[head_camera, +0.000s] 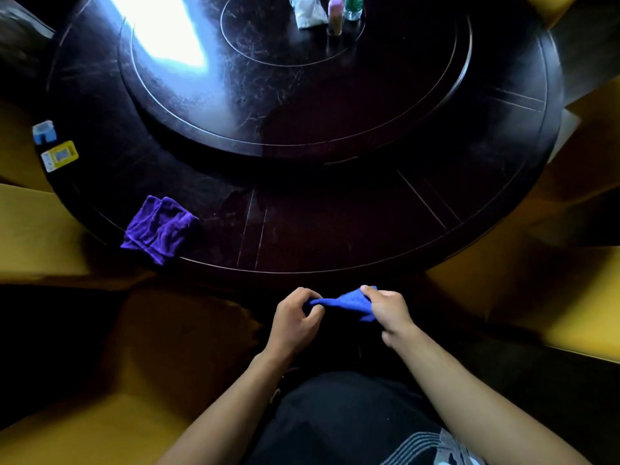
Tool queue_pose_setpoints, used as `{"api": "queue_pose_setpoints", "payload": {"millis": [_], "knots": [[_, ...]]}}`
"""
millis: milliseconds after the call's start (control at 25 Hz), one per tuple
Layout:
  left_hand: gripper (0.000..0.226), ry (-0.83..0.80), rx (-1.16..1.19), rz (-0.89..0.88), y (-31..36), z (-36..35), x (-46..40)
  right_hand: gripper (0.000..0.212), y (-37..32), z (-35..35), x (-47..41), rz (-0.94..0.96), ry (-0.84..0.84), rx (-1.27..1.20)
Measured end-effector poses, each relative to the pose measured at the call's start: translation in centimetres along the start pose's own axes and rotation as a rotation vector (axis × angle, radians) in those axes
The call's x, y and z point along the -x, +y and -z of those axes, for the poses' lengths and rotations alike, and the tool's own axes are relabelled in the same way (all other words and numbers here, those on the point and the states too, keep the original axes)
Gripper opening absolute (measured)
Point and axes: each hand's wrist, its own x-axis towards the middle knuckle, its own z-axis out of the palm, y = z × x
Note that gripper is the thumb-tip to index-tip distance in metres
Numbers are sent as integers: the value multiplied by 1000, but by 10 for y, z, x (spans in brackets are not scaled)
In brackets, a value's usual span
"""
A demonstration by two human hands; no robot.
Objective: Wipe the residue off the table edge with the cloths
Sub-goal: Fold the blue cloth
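Observation:
A blue cloth (345,303) is stretched between my two hands, just below the near edge of the dark round table (335,250). My left hand (295,322) pinches its left end and my right hand (389,310) grips its right end. A second, purple cloth (157,228) lies crumpled on the table near the left part of the edge, away from both hands. Faint smears show on the tabletop near the edge, right of the purple cloth.
A raised turntable (302,95) fills the table's middle, with a white bag (308,11), a pink-capped bottle (335,16) and a green bottle (354,6) at the far side. Two small boxes, blue (43,132) and yellow (59,156), sit at the left rim. Yellow chairs (37,229) surround the table.

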Motion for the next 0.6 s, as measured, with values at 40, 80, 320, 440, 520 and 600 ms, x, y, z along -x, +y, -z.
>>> {"api": "queue_pose_setpoints", "payload": {"millis": [40,80,320,440,520,600], "knots": [[8,-25,39,21,0,4,-4,27,0,2,-1,20,-3,63],[8,-54,71,32,1,8,-6,29,-1,5,0,32,-21,97],[12,-97,88,-19,-5,21,-21,47,-14,24,9,269,-395,279],[17,-138,61,-38,-9,26,-25,36,-18,31,6,602,-185,761],[23,-87,-104,-233,-16,28,-25,30,-18,34,6,833,-32,904],[26,31,-344,-409,-21,27,-23,27,-16,37,5,965,46,939]]}}
